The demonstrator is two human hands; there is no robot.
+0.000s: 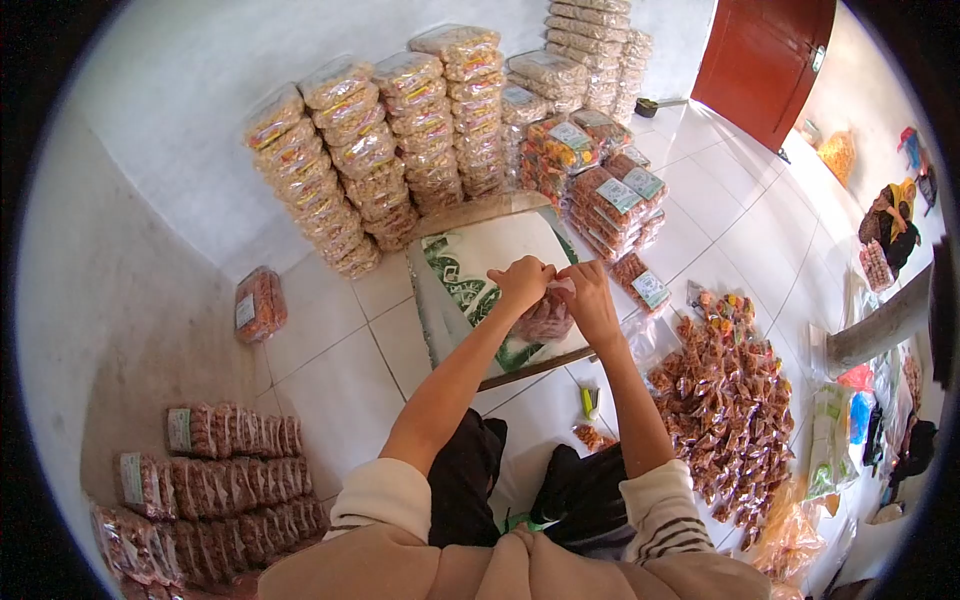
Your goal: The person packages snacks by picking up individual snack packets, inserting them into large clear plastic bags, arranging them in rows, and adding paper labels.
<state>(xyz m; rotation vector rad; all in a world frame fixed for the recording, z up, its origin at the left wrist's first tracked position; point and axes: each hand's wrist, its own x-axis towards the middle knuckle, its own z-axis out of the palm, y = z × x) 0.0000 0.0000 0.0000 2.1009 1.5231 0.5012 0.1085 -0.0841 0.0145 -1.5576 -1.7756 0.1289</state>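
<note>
A clear plastic bag (543, 322) of reddish-brown pieces rests on a low table (515, 240) with a white and green printed cover. My left hand (525, 281) is closed at the bag's upper end, fingers pinched on the plastic. Close beside it, my right hand (591, 292) pinches the same end from the right. The fingertips of both hands nearly meet, and the exact fold of plastic between them is too small to make out.
Tall stacks of bagged snacks (395, 115) stand behind the table. Labelled packs (615, 195) are piled at its right, near a heap of small brown packets (725, 410). Rows of packs (230, 470) lie lower left. A green-handled tool (590, 402) lies on the floor. Another person (890, 225) sits far right.
</note>
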